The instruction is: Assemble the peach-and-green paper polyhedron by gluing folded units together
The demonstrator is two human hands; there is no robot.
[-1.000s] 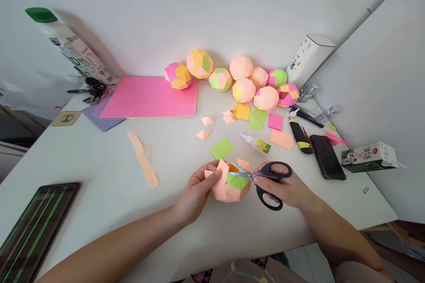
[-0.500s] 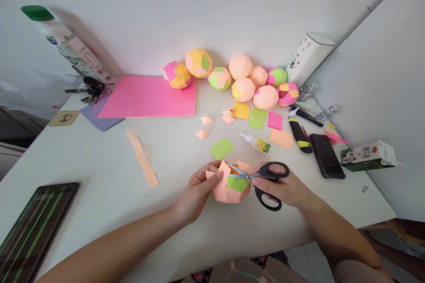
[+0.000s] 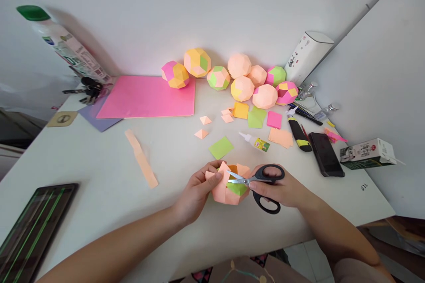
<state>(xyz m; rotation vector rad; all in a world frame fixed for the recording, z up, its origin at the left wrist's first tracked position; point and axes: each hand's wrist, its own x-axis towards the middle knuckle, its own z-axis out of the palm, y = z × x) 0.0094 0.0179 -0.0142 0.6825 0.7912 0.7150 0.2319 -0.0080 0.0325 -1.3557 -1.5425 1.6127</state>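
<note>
Between thumb and fingers, my left hand [image 3: 199, 190] grips a partly open paper ball [image 3: 229, 194] made of peach and green facets, with peach flaps standing at its rim. Black-handled scissors [image 3: 257, 178] are in my right hand [image 3: 282, 188], their blades parted and lying over the ball's opening and green facet. Whether the blades touch the paper I cannot tell. Just beyond the ball lies a green paper square [image 3: 221, 147]. A small glue bottle [image 3: 255, 141] rests on its side behind the scissors.
Several finished paper balls [image 3: 242, 88] line the wall. Around them lie a pink sheet [image 3: 149, 97], folded peach pieces [image 3: 201, 134], sticky notes [image 3: 280, 137], a peach strip [image 3: 142, 159], a utility knife [image 3: 299, 135], a phone [image 3: 326, 154], a milk carton [image 3: 367, 154] and a tablet [image 3: 36, 230].
The scissors have shifted slightly left and down over the ball, and their blades look a little wider apart. My left hand keeps its hold on the ball.
</note>
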